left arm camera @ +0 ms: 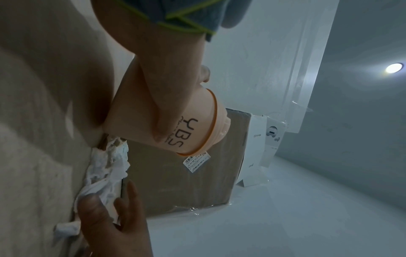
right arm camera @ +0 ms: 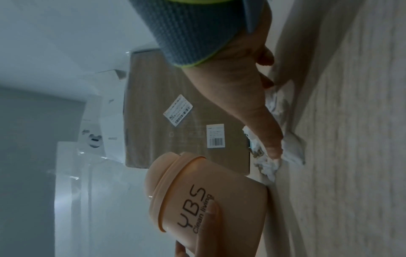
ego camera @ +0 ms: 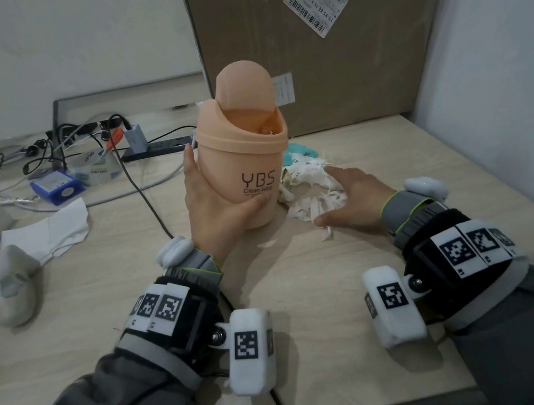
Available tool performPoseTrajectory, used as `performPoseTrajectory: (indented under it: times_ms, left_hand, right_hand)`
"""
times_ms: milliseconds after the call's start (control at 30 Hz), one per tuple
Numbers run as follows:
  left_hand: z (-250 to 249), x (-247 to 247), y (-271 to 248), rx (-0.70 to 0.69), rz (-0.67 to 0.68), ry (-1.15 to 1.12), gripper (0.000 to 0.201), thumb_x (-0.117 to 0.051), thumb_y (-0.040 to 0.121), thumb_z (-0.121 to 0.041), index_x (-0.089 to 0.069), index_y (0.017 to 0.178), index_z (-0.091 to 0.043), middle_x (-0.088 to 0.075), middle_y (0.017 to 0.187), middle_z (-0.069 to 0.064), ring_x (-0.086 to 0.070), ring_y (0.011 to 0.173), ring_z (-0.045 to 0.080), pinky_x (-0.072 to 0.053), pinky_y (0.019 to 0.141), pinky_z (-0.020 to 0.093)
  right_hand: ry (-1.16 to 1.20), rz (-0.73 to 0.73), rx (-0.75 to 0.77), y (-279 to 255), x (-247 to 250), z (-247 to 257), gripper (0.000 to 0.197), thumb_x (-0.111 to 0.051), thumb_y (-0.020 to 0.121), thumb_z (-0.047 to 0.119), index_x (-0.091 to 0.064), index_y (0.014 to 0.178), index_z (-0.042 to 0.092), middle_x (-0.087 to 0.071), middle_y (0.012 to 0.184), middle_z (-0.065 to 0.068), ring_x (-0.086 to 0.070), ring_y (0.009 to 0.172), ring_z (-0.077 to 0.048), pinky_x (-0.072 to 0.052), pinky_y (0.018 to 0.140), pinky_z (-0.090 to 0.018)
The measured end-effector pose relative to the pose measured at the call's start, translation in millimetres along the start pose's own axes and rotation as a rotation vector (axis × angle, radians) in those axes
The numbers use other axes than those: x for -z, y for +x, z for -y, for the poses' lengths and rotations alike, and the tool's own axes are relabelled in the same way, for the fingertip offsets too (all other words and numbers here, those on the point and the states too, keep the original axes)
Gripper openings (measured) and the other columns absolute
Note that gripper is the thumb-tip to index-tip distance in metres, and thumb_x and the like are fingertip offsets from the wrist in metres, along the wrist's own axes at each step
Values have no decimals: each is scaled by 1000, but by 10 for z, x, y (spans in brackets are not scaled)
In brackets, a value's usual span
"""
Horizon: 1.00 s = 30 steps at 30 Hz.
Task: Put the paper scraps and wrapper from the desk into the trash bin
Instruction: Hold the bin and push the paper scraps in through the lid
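A peach trash bin (ego camera: 245, 157) marked "YBS Clean living" stands tilted on the desk with its swing lid tipped up. My left hand (ego camera: 221, 205) grips its body, thumb across the lettering (left arm camera: 193, 132). Just right of the bin lies a pile of white paper scraps (ego camera: 304, 183), with a gold-coloured wrapper piece (ego camera: 286, 177) at its left edge and a teal piece (ego camera: 303, 151) behind. My right hand (ego camera: 351, 196) lies spread over the pile's right side. Its straight index finger touches the scraps (right arm camera: 268, 167).
A large cardboard box (ego camera: 320, 38) stands behind the bin and a wall (ego camera: 498, 63) borders the desk's right side. Cables and a power strip (ego camera: 153, 148), a blue box (ego camera: 56, 190), a torn white sheet (ego camera: 51, 231) and a grey plush toy (ego camera: 14, 285) lie to the left.
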<state>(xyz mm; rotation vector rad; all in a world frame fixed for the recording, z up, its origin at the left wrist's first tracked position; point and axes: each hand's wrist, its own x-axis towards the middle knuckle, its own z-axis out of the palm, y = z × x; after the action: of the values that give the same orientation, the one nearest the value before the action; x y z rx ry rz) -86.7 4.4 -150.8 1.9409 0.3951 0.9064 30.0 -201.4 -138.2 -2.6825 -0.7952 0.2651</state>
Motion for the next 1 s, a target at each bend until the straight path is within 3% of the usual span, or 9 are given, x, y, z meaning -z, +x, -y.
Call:
performPoseTrajectory:
  times_ms: [133, 233, 333, 467, 567, 633, 733, 833, 1000]
  left_hand:
    - [-20, 5, -17, 6, 10, 13, 132, -86, 46, -61, -2, 146, -50, -39, 150, 0, -43, 136, 21, -42, 110, 53]
    - [-36, 7, -29, 3, 13, 18, 131, -86, 46, -61, -2, 146, -50, -38, 150, -1, -42, 137, 21, -41, 110, 53]
    - [-52, 9, -38, -3, 17, 23, 132, -86, 46, -60, -2, 147, -48, -38, 150, -1, -42, 137, 20, -41, 110, 52]
    - [-68, 17, -51, -33, 21, 45, 132, -84, 47, -61, -3, 150, -44, -36, 153, -1, -40, 139, 20, -38, 112, 52]
    - [-120, 27, -65, -76, 21, 105, 134, -80, 47, -64, -6, 154, -31, -37, 152, 0, -39, 139, 20, -37, 113, 51]
    - [-163, 36, -76, -106, 23, 160, 134, -77, 48, -65, -9, 156, -25, -39, 151, 2, -39, 138, 22, -37, 112, 51]
    - [-179, 43, -79, -177, 27, 252, 130, -81, 50, -57, -13, 155, -23, -41, 150, 6, -40, 137, 26, -36, 112, 53]
    - [-214, 45, -101, -225, 46, 332, 128, -83, 53, -49, -14, 157, -17, -39, 152, 7, -36, 138, 27, -30, 114, 47]
    - [-254, 24, -133, -273, 103, 356, 130, -93, 57, -40, -12, 157, -17, -35, 154, 7, -32, 139, 26, -27, 114, 47]
  right_hand:
    - [92, -34, 61, 25, -19, 21, 73, -71, 78, 40, -38, 140, 21, -43, 139, -9, -40, 128, -26, -32, 103, -30]
    - [133, -142, 89, 51, -47, 21, 41, -71, 80, 24, -61, 119, 15, -57, 121, -11, -50, 116, -27, -33, 88, -23]
    - [147, -210, 98, 70, -53, 25, 19, -68, 82, 14, -72, 100, 12, -66, 109, -12, -58, 105, -27, -33, 78, -21]
    - [217, -398, 75, 58, 3, 17, 16, -67, 81, 11, -75, 94, 11, -73, 98, -12, -63, 97, -25, -33, 71, -16]
    - [490, -595, 65, 6, 99, 56, 13, -70, 78, 11, -76, 89, 11, -73, 90, -10, -66, 87, -22, -43, 74, -19]
    - [607, -711, 103, -28, 166, 93, 13, -72, 78, 13, -76, 90, 13, -71, 89, -8, -64, 80, -10, -48, 76, -17]
    - [721, -844, 192, -69, 259, 145, 17, -73, 78, 14, -75, 95, 15, -59, 85, 2, -53, 70, 12, -37, 66, -1]
    - [864, -925, 297, -134, 352, 205, 21, -75, 77, 15, -71, 96, 24, -53, 78, 11, -52, 67, 8, -39, 67, -6]
    - [1001, -879, 413, -234, 370, 342, 17, -78, 73, 12, -67, 84, 20, -67, 79, 2, -65, 72, -7, -53, 70, -21]
